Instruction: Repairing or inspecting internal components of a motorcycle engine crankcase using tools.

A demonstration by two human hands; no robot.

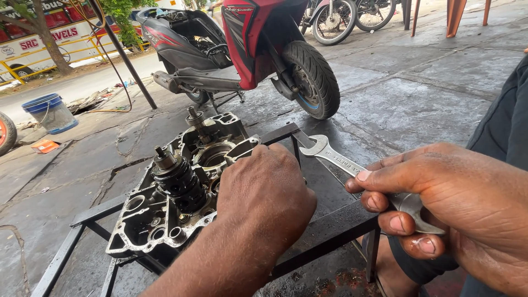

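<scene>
Your right hand (462,203) closes around a silver open-ended spanner (341,162), its head at the metal stand's (330,225) far edge; your left hand (264,198) curls, fingers hidden, over the engine case (165,203) on that stand; open concrete floor (418,99) lies beyond.

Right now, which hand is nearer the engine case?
Left. The left hand rests on the engine case; the right hand is off to its right, holding a spanner.

I see outdoor daylight, a cracked grey concrete floor (418,104), a red scooter (258,49) parked beyond, a blue bucket (50,113) far left, and a roadside tree (47,38).
</scene>
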